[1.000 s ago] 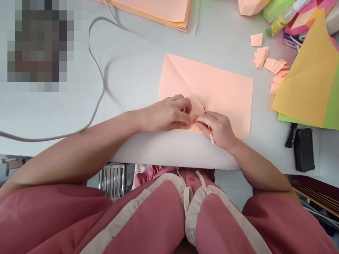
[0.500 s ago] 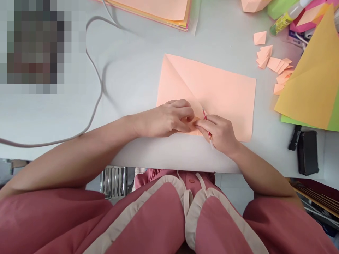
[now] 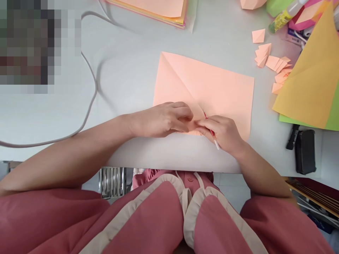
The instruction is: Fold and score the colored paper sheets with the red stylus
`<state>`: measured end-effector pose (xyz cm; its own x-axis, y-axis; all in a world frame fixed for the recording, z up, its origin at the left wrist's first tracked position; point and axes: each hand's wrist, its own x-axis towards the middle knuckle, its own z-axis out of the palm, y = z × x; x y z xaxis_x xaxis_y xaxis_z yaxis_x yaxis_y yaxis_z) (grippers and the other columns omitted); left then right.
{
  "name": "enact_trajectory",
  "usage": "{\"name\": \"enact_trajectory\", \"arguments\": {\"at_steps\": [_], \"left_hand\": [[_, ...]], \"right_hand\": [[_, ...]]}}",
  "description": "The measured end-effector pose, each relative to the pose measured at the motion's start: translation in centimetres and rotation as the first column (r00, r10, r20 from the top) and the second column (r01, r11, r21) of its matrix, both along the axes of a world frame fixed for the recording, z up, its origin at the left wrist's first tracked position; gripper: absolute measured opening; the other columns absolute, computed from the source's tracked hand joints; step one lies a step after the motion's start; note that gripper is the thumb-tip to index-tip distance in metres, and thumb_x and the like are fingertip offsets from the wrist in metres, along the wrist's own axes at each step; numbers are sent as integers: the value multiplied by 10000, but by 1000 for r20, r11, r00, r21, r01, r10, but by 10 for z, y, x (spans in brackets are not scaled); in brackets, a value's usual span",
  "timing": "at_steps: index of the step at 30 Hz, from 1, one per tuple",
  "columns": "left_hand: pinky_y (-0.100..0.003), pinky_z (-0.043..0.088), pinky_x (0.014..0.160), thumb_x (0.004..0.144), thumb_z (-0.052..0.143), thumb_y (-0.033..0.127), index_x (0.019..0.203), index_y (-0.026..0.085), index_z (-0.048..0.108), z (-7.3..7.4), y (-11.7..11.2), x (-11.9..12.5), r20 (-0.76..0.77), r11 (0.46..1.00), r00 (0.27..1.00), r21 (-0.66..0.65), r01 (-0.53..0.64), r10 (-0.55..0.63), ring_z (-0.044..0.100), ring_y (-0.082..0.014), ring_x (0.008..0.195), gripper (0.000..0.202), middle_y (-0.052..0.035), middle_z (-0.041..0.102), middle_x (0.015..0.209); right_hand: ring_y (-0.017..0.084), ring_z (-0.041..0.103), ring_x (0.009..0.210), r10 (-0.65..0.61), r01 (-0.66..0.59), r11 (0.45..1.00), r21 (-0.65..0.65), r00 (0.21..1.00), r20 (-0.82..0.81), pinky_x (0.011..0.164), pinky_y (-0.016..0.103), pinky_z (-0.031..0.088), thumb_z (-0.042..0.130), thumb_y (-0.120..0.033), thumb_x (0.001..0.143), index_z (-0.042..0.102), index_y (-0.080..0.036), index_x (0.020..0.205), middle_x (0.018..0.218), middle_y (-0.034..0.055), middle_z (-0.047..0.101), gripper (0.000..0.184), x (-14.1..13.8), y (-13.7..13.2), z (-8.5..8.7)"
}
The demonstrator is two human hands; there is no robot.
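Note:
A large peach paper sheet (image 3: 212, 84) lies on the white table (image 3: 132, 70), creased diagonally from its far left corner. My left hand (image 3: 166, 119) rests on the sheet's near edge with its fingers curled, pinching a small folded peach piece (image 3: 194, 124). My right hand (image 3: 222, 133) meets it fingertip to fingertip on the same piece. A thin red pen (image 3: 212, 132) is tucked through my right hand's fingers, its tip pointing away from me.
Small folded peach pieces (image 3: 272, 63) lie scattered at the right. Yellow and green sheets (image 3: 312, 88), a glue bottle (image 3: 284, 14) and a black case (image 3: 304, 150) sit further right. A paper stack (image 3: 159, 10) lies at the back, a grey cable (image 3: 90, 95) loops left.
Both hands stay pinched together on the small piece, working it slightly. The view has shifted a little; the pen has tilted a bit in my right hand.

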<state>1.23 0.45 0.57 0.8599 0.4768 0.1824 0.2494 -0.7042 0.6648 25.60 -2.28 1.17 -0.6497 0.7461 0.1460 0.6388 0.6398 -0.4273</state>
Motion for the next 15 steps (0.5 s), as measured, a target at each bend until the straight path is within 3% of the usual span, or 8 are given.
{"name": "enact_trajectory", "arguments": {"at_steps": [6, 15], "left_hand": [[-386, 428, 915, 901, 367, 55, 1117, 330, 672, 2, -4, 0, -123, 991, 992, 123, 45, -30, 496, -229, 1094, 464, -80, 581, 1059], [-385, 405, 981, 857, 343, 6, 1259, 335, 595, 2, -7, 2, -185, 973, 982, 222, 67, -25, 435, -240, 1183, 578, -68, 553, 1211]], "right_hand": [[129, 540, 598, 59, -57, 996, -70, 998, 19, 563, 264, 409, 553, -355, 932, 677, -190, 987, 708, 18, 644, 213, 8, 1, 6], [140, 538, 620, 67, -65, 996, -54, 997, 48, 568, 267, 408, 543, -348, 935, 684, -180, 1035, 738, 36, 635, 241, 11, 1, 3]]}}
